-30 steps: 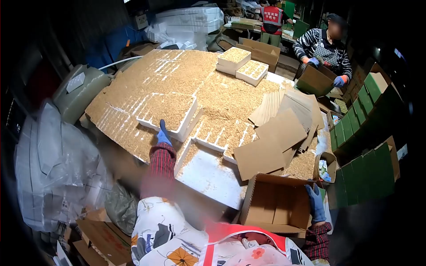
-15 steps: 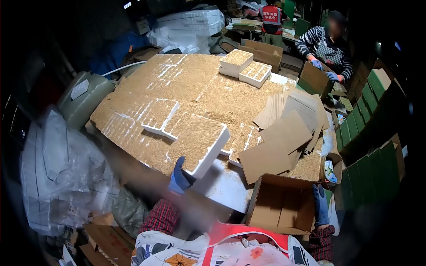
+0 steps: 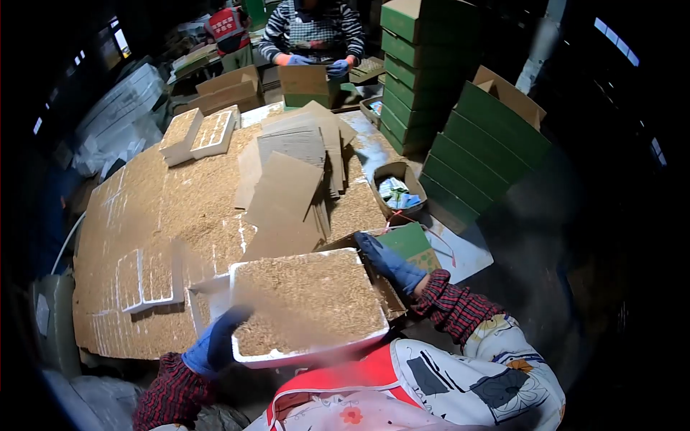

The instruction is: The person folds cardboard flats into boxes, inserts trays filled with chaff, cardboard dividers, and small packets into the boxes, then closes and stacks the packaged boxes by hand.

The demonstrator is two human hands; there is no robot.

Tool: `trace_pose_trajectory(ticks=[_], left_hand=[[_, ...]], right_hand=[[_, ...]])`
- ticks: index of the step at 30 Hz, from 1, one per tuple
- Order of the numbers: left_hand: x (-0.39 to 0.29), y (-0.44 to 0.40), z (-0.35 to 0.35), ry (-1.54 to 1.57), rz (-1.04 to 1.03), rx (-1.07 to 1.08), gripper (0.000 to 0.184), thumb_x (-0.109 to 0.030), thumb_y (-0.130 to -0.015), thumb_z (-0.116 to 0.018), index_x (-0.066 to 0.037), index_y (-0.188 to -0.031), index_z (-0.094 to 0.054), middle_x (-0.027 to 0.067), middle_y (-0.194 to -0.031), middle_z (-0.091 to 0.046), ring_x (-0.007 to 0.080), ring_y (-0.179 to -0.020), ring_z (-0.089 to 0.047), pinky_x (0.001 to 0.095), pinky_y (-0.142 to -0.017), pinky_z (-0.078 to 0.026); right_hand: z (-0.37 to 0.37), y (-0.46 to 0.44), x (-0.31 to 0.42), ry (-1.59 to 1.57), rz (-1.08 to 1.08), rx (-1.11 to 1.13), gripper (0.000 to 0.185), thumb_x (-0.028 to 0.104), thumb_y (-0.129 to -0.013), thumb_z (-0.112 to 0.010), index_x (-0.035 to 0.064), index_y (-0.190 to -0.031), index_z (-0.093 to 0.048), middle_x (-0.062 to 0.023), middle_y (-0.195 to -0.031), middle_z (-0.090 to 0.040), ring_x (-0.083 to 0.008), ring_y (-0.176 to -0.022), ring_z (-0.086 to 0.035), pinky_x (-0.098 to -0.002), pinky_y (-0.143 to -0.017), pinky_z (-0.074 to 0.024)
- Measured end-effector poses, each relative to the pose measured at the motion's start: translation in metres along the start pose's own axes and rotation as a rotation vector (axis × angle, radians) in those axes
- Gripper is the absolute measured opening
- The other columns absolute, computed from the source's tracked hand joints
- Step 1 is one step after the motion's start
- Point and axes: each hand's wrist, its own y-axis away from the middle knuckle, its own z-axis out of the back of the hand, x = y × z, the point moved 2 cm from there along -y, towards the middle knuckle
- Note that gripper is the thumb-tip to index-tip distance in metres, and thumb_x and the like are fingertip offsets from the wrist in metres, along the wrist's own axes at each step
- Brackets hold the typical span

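Observation:
A white foam tray (image 3: pixel 309 302) filled with tan, sawdust-like flakes is close to my body, slightly blurred. My left hand (image 3: pixel 215 341), in a blue glove, grips the tray's left side. Under and behind the tray, a brown cardboard box (image 3: pixel 390 296) shows only its right wall and part of its far edge. My right hand (image 3: pixel 392 262), also gloved in blue, is closed over that right wall. How far down in the box the tray sits, I cannot tell.
Flakes cover the large table (image 3: pixel 194 208), with foam trays (image 3: pixel 151 276) among them. Flat cardboard sheets (image 3: pixel 287 190) lie beyond the box. A small carton (image 3: pixel 399 194) holds packets. Green boxes (image 3: pixel 474 158) are stacked at right. Across the table, a person in striped sleeves (image 3: pixel 313 32) handles a box.
My left hand has brought the filled foam tray from the table to over the cardboard box. My right hand stays on the box's wall. The view has turned to the right.

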Motion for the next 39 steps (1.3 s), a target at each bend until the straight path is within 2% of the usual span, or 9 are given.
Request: trace_pose_trajectory(ticks=[6,8,12,14,20,24,34,37,39], left_hand=[[-0.013,-0.040,-0.003,0.263,0.308,-0.101,0.052,-0.021,-0.085,-0.065,0.001,-0.128,-0.046,0.0135,-0.124,-0.054,0.0232,-0.116,-0.052,0.0352,-0.099,-0.042],[-0.008,-0.060,-0.031,0.515,0.592,-0.113,0.029,-0.032,-0.090,-0.057,-0.006,-0.104,-0.059,0.0023,-0.090,-0.058,0.0112,-0.079,-0.054,0.0269,-0.068,-0.046],[-0.004,-0.073,-0.064,0.590,0.657,-0.148,0.030,-0.029,-0.090,-0.060,-0.007,-0.110,-0.056,-0.0030,-0.077,-0.056,0.0064,-0.068,-0.050,0.0224,-0.061,-0.042],[0.012,-0.069,-0.076,0.539,0.604,-0.144,0.033,-0.028,-0.091,-0.061,-0.006,-0.115,-0.053,-0.0009,-0.080,-0.060,0.0074,-0.070,-0.055,0.0253,-0.062,-0.046],[-0.005,-0.087,-0.102,-0.485,0.896,-0.261,0.086,-0.056,-0.081,-0.055,0.013,-0.128,-0.037,0.0292,-0.100,-0.061,0.0404,-0.090,-0.063,0.0465,-0.078,-0.049],[0.004,-0.097,-0.117,-0.827,0.823,-0.230,0.072,-0.050,-0.087,-0.055,0.008,-0.127,-0.040,0.0166,-0.083,-0.065,0.0310,-0.067,-0.066,0.0395,-0.056,-0.052],[0.028,-0.128,-0.098,-0.882,0.517,0.385,0.056,-0.052,-0.089,-0.048,-0.001,-0.110,-0.059,0.0163,-0.084,-0.067,0.0275,-0.071,-0.068,0.0417,-0.061,-0.053],[0.034,-0.145,-0.011,-0.409,0.192,-0.615,0.030,-0.029,-0.085,-0.065,-0.008,-0.106,-0.062,0.0145,-0.081,-0.066,0.0297,-0.072,-0.065,0.0378,-0.066,-0.052],[0.120,-0.157,0.018,-0.126,0.241,-0.679,0.048,-0.029,-0.086,-0.064,-0.007,-0.127,-0.052,0.0181,-0.101,-0.064,0.0286,-0.090,-0.065,0.0364,-0.077,-0.051]], right_hand=[[-0.004,-0.012,-0.030,0.115,0.244,0.040,0.045,0.018,-0.101,-0.027,0.0103,-0.146,-0.026,-0.0170,-0.147,-0.031,-0.0285,-0.132,-0.036,-0.0346,-0.110,-0.0292],[-0.002,-0.015,-0.054,0.151,0.310,0.014,0.045,0.017,-0.101,-0.029,0.0066,-0.145,-0.027,-0.0172,-0.146,-0.033,-0.0286,-0.131,-0.037,-0.0346,-0.109,-0.0305],[0.072,-0.035,-0.008,-0.103,-0.328,0.217,0.064,0.052,-0.094,-0.045,0.0028,-0.134,-0.046,-0.0103,-0.118,-0.062,-0.0210,-0.102,-0.060,-0.0303,-0.086,-0.0474],[0.104,-0.111,-0.079,0.147,0.022,-0.226,0.062,0.055,-0.086,-0.056,0.0065,-0.126,-0.055,-0.0128,-0.101,-0.067,-0.0249,-0.086,-0.063,-0.0302,-0.081,-0.0479],[0.147,-0.202,-0.122,1.035,-0.551,-0.271,0.073,0.054,-0.081,-0.054,0.0151,-0.141,-0.040,-0.0187,-0.130,-0.053,-0.0355,-0.118,-0.053,-0.0537,-0.102,-0.0296],[0.151,-0.213,-0.153,0.861,-0.309,-0.632,0.032,0.031,-0.084,-0.051,0.0170,-0.111,-0.059,-0.0129,-0.101,-0.067,-0.0355,-0.097,-0.062,-0.0528,-0.089,-0.0416],[0.190,-0.157,-0.149,-0.257,0.152,-0.705,0.031,-0.004,-0.075,-0.058,-0.0011,-0.106,-0.065,-0.0070,-0.093,-0.068,-0.0134,-0.082,-0.064,-0.0250,-0.074,-0.0506],[0.135,-0.061,-0.025,-0.087,0.425,-0.709,0.027,-0.001,-0.083,-0.062,-0.0039,-0.110,-0.062,-0.0089,-0.104,-0.067,-0.0135,-0.092,-0.062,-0.0251,-0.081,-0.0494],[0.089,0.007,0.060,0.255,0.552,-0.661,0.028,0.001,-0.080,-0.065,-0.0013,-0.108,-0.064,-0.0131,-0.095,-0.067,-0.0230,-0.084,-0.063,-0.0316,-0.075,-0.0496]])
